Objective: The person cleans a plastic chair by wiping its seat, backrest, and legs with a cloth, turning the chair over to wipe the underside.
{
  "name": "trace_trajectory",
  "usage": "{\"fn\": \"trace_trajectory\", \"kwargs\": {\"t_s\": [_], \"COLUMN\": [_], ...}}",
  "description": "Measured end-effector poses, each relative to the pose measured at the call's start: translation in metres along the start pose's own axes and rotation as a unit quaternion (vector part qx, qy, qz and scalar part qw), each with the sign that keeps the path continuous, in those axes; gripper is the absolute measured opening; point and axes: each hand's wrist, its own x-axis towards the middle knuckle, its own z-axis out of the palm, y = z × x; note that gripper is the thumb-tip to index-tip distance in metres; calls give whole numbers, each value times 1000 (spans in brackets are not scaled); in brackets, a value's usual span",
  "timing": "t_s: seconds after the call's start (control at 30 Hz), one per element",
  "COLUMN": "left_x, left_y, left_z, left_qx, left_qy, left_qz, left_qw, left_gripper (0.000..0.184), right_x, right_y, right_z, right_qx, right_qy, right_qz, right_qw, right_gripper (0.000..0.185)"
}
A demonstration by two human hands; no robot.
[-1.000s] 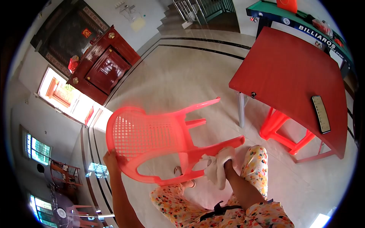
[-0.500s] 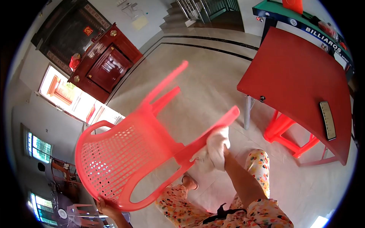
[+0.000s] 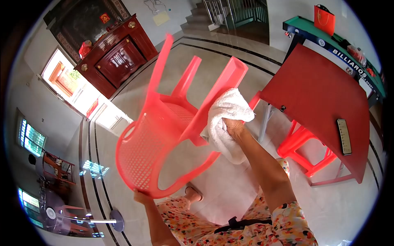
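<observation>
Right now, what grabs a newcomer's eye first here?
The pink plastic chair, tipped in mid-frame with its legs up, the left hand gripping its backrest and the right hand pressing a white cloth to a leg. Next, the red table at frame right with a phone on it, before the green billiards table.

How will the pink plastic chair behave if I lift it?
The pink chair is probably light for its size: its back is full of holes, and the left hand holds it by one edge. It seems fairly stiff, since the raised legs look straight.
</observation>
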Motion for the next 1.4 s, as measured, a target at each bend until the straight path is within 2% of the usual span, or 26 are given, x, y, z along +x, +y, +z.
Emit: {"fn": "trace_trajectory", "kwargs": {"t_s": [0.03,0.07,0.13,0.27,0.3,0.33,0.37,0.43,0.47,0.5,0.53,0.6,0.63,0.7,0.8,0.83,0.9,0.93,1.03,1.07,1.13,1.17,1.2,1.23,1.3,1.4], "left_x": [-11,-15,-20,-10,-6,1,13,39,53,67,75,73,83,106,116,116,117,117,116,122,113,108,103,98,94,102], "left_y": [-5,-13,-33,-50,-52,-53,-61,-82,-86,-88,-80,-34,-40,-53,-72,-80,-98,-111,-158,-175,-175,-172,-170,-169,-166,-189], "left_z": [9,14,17,6,5,7,4,-15,-24,-27,-30,-35,-43,-61,-63,-64,-52,-46,-21,-20,-3,8,15,22,35,31], "left_qx": [-17,-21,-64,-6,39,84,84,280,228,175,233,379,332,384,351,351,497,493,473,529,504,481,481,462,407,452], "left_qy": [11,11,42,47,57,64,63,52,51,50,54,42,42,22,-25,-27,-118,-119,-128,-141,-162,-181,-180,-199,-229,-239], "left_qz": [-17,-19,-94,-91,-87,-82,-81,-35,-49,-62,-37,1,67,129,179,174,334,332,242,331,311,295,294,197,-2,29], "left_qw": [1000,1000,993,995,994,991,991,958,971,981,970,924,940,914,919,920,793,796,837,769,789,806,806,842,884,859], "left_gripper": [34,34,33,33,33,33,33,34,36,39,42,43,33,35,37,37,38,38,38,35,35,36,36,32,29,27], "right_x": [-7,-30,-22,1,5,6,7,-15,28,14,-15,-43,-51,-70,-89,-93,-105,-109,-121,-128,-130,-131,-134,-136,-134,-132], "right_y": [-26,-49,-35,27,34,39,43,13,83,73,53,52,66,102,134,132,106,92,48,34,39,48,57,62,72,83], "right_z": [27,50,36,3,7,9,10,47,-21,-10,15,24,14,-15,-39,-42,-29,-22,-13,-9,-35,-50,-64,-73,-93,-110], "right_qx": [-3,-28,-39,-19,4,-79,-78,-75,9,7,-237,-465,-411,-295,-99,-103,-199,-232,-165,-274,-492,-493,-361,-220,-292,-314], "right_qy": [-30,0,-9,-38,-48,-46,-46,16,-39,-38,-47,-53,-31,14,82,84,49,39,93,115,144,142,132,120,123,126], "right_qz": [-28,28,13,27,51,30,29,76,124,123,5,-116,-62,51,217,218,157,135,90,80,20,19,9,0,5,2], "right_qw": [999,999,999,999,998,995,995,994,991,992,970,876,909,954,968,967,966,962,978,951,858,858,923,968,948,941], "right_gripper": [34,43,42,38,36,33,33,31,28,28,26,26,27,29,34,34,39,41,45,45,41,41,38,34,33,34]}}
